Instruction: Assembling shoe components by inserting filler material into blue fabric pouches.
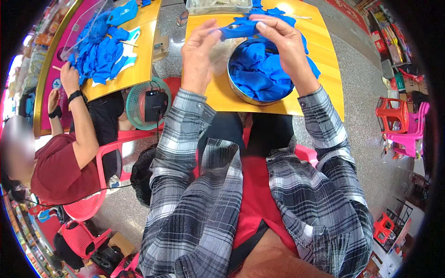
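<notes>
Between my two hands a small piece of blue cloth [238, 31] is stretched, held up over the far side of a round tin [244, 97]. My left hand [198, 58] pinches its left end, a little blurred by motion. My right hand [286, 48] has its thumb and fingers closed on the right end. Below them, the tin is heaped with crumpled blue cloth pieces [262, 69]. More blue cloth [278, 14] lies on the yellow table [324, 51] behind and beside my right hand.
A clear plastic box [218, 6] stands at the table's far edge. To the left, a co-worker [65, 167] sits at another yellow table [147, 44] with a blue cloth pile [99, 58]. Between the tables is a green basket [139, 104] holding a black device [156, 105].
</notes>
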A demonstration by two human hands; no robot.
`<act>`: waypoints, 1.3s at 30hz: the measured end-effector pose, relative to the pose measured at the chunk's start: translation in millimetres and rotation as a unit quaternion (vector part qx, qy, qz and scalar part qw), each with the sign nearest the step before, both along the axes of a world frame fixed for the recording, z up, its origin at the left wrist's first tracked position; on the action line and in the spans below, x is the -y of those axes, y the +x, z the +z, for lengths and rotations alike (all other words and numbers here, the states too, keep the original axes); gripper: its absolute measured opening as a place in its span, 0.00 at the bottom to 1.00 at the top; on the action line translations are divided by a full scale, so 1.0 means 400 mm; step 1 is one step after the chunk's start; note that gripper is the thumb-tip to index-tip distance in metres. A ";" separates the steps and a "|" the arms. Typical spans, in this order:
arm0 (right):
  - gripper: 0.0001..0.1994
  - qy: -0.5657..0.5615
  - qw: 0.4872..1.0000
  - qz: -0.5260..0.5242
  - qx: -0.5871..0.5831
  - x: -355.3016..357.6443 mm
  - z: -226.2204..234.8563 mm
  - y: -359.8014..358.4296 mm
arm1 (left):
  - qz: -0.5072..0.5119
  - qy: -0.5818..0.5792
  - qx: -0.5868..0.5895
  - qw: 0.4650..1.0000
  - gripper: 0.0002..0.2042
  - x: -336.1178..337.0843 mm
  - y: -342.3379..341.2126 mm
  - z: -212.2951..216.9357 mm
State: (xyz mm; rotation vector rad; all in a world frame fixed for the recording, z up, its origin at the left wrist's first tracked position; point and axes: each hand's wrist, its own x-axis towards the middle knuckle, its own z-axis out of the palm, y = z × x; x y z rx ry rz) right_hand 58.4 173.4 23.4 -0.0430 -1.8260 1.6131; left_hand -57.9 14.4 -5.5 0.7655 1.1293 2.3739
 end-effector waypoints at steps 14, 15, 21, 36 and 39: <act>0.08 -0.136 0.988 0.038 0.054 0.004 -0.025 -0.022 | -0.157 -0.069 0.062 0.983 0.10 -0.006 0.017 -0.005; 0.08 -0.137 0.988 0.039 0.055 0.012 -0.026 -0.021 | -0.156 -0.070 0.062 0.983 0.10 -0.003 0.018 -0.004; 0.09 0.016 1.000 0.002 0.009 0.013 -0.028 -0.009 | -0.176 -0.144 0.025 0.973 0.12 -0.004 0.026 0.034; 0.07 0.286 0.954 -0.069 -0.054 0.019 -0.012 -0.014 | -0.218 -0.136 -0.011 0.966 0.13 0.003 0.005 0.029; 0.07 0.142 0.989 0.013 -0.038 0.016 -0.011 -0.014 | -0.307 -0.115 -0.002 0.945 0.15 0.016 -0.014 0.019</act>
